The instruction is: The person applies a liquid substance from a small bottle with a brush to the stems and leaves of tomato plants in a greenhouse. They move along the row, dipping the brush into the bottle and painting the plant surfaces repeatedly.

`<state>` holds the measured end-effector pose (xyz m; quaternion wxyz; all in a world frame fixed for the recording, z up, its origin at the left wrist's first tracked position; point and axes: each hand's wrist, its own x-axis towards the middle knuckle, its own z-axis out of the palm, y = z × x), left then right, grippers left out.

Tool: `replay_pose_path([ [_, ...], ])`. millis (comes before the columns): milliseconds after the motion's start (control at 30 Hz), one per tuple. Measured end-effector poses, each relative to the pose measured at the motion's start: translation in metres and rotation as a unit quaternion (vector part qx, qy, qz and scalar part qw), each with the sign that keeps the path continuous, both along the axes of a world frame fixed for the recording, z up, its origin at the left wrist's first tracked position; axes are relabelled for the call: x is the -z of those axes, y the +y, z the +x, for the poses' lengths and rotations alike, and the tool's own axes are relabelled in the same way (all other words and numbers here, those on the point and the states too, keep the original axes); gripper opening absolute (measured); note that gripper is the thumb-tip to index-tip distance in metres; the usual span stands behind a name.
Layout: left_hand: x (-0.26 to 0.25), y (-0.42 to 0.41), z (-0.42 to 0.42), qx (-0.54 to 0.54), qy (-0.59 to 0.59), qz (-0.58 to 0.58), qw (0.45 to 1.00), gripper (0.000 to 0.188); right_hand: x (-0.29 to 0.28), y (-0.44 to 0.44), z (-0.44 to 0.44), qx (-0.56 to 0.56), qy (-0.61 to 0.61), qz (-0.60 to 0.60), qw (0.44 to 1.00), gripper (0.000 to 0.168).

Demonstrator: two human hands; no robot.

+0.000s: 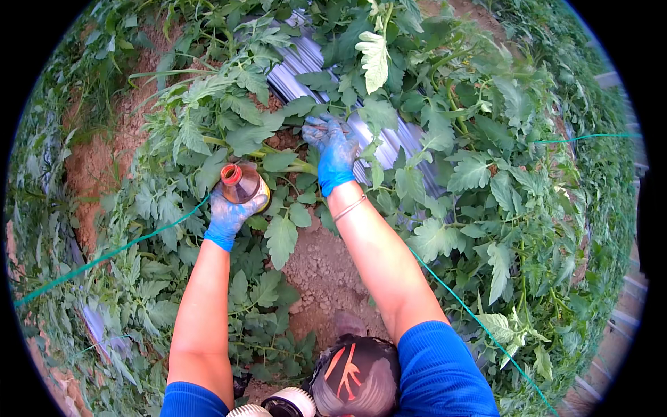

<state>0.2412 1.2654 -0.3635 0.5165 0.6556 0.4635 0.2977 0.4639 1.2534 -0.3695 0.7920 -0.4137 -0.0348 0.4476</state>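
My left hand (pixel 233 208), in a smeared blue glove, grips an uncapped brown bottle (pixel 244 186) upright. The bottle has a red neck ring and a partly visible yellow label. Ahead and to the right, my right hand (pixel 332 143) reaches in a matching glove among tomato leaves (pixel 251 134). Its fingers are curled around a thin, dark, stick-like tool (pixel 324 125), whose far end is hard to make out. A thick green tomato stem (pixel 299 166) runs low between the two hands, over bare soil (pixel 284 139).
Silvery plastic mulch (pixel 299 65) shows through the foliage. Green twine stretches to the left (pixel 112 255), and another twine (pixel 482 323) passes beside my right arm. Below are dry soil (pixel 328 260), a dark patterned clothed knee (pixel 359 375) and a white-rimmed round object (pixel 289 402). Dense plants crowd both sides.
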Motion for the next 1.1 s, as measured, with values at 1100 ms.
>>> replay_pose_path([
  [1100,-0.032,-0.043,0.007,-0.061,-0.313,-0.25,0.914,0.049,-0.087,-0.078,0.019,-0.029,-0.337,-0.023,0.941,0.019],
])
